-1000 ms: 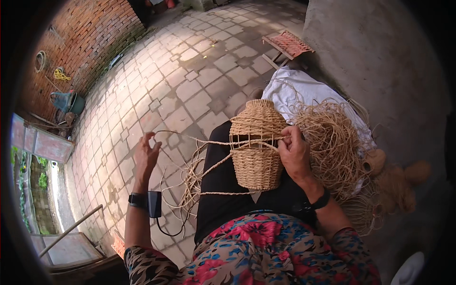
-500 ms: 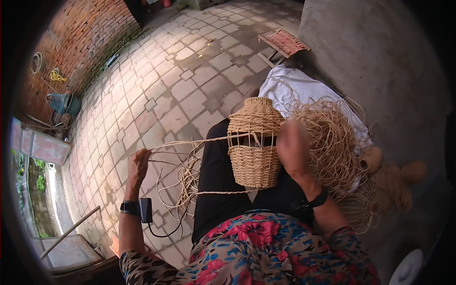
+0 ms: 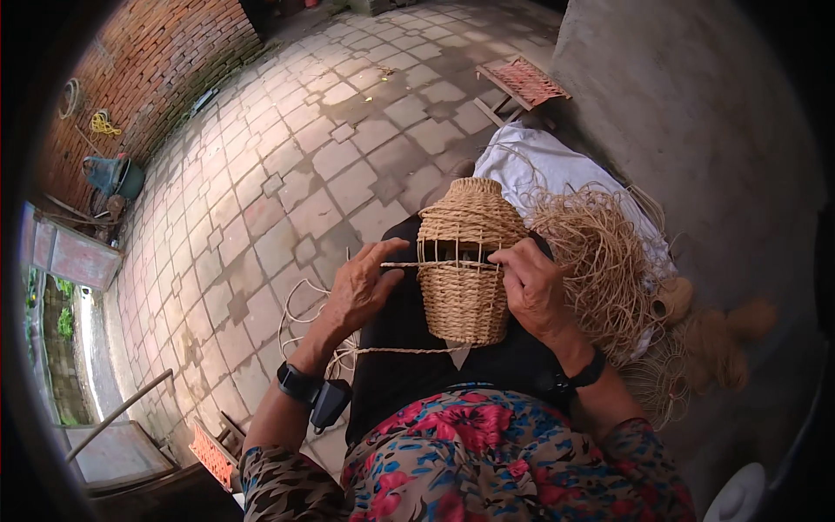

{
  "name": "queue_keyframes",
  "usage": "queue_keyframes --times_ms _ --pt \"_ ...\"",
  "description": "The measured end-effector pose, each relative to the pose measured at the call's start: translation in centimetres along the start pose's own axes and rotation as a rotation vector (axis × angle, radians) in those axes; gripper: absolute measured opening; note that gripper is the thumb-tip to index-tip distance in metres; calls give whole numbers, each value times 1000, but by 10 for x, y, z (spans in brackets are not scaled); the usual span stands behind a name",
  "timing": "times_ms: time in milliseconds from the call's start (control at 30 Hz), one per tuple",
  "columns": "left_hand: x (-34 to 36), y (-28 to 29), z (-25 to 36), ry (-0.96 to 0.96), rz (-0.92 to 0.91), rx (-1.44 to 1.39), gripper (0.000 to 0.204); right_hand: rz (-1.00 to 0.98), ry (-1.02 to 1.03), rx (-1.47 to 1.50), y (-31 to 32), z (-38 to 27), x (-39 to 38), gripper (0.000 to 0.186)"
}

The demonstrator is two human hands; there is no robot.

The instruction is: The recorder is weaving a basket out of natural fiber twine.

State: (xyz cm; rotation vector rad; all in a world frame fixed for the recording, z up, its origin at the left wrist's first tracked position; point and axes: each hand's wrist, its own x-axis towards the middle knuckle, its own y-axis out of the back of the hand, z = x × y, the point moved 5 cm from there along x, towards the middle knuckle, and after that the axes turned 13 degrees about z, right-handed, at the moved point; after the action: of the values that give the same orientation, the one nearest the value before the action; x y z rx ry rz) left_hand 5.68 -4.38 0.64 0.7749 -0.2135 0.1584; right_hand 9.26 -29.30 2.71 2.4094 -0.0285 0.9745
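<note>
A tan woven basket (image 3: pixel 463 304) with a narrow neck stands between my thighs, its neck pointing away from me. Bare upright stakes show in a gap around its middle. Across that gap lies a twisted straw cord (image 3: pixel 439 264). My right hand (image 3: pixel 535 287) is at the basket's right side, fingertips pinched on the cord where it meets the stakes. Left of the basket, my left hand (image 3: pixel 358 285) has thumb and fingers apart, with the cord's left stretch between them. A second cord (image 3: pixel 404 351) runs from the basket's base toward loose loops on the left.
A heap of loose straw cord (image 3: pixel 587 261) lies on a white sack (image 3: pixel 544 161) at right. Beside it are small woven pieces (image 3: pixel 674 300). A low stool with a red woven seat (image 3: pixel 526 81) stands ahead, near a grey wall (image 3: pixel 696 113). Paving stones (image 3: pixel 261 217) cover the floor.
My left hand has come in from the far left toward the basket, and its fingers have parted. The cord now lies lower across the gap. My right fingers have shifted onto it.
</note>
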Motion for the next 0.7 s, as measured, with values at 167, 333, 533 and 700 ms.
queue_keyframes --times_ms 167,333,533,700 --pt "7 -22 -7 251 -177 -281 17 23 -56 58 -9 5 0 18" --pt "8 -30 -18 219 -163 -143 24 7 -18 -101 -33 -15 14 19" --pt "12 -28 -19 199 -214 -166 32 20 3 -179 -40 1 18 20" --pt "2 -6 -16 140 -211 58 49 201 -458 191 -15 58 32 11"
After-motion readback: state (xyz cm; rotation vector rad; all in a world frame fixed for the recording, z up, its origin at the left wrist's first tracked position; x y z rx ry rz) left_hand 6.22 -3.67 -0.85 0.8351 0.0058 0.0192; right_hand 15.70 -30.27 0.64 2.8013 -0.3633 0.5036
